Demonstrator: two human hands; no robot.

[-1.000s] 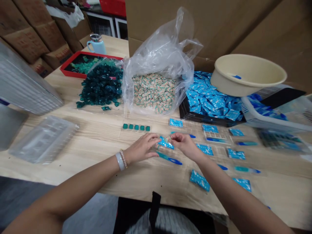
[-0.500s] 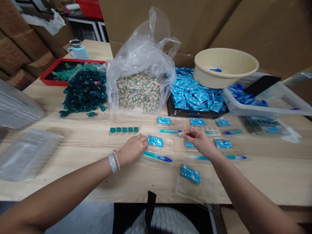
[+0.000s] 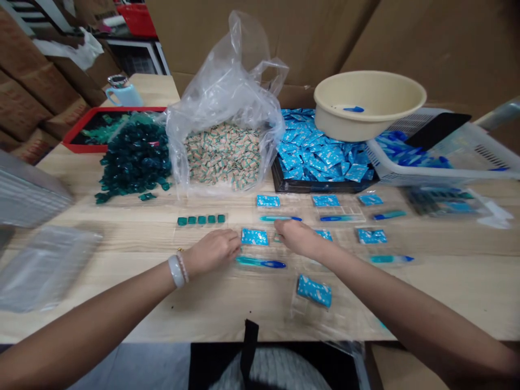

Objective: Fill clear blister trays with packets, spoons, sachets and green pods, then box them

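My left hand [image 3: 211,250] rests on the wooden table [image 3: 244,303] with its fingers curled, the tips just left of a blue sachet [image 3: 254,236] and above a blue toothbrush [image 3: 260,263]. My right hand [image 3: 296,237] lies palm down right of that sachet, fingers pressed together and pointing left beside a small pale piece; what they hold is hidden. Another toothbrush [image 3: 280,219] lies just beyond the right hand. A row of small green squares [image 3: 201,219] sits in a clear tray ahead of the left hand. One more blue sachet [image 3: 314,291] lies near the front edge.
At the back stand a heap of dark green candies [image 3: 134,162], a clear bag of striped candies [image 3: 223,154], a black tray of blue sachets [image 3: 320,157], a cream basin [image 3: 368,105] and a white basket [image 3: 447,162]. More sachets and toothbrushes lie to the right. Clear trays [image 3: 44,265] sit at the left.
My right hand came back leftward and down from a raised pinch to lie flat beside the sachet. My left hand stayed put by the sachet. The view shifted to the right.
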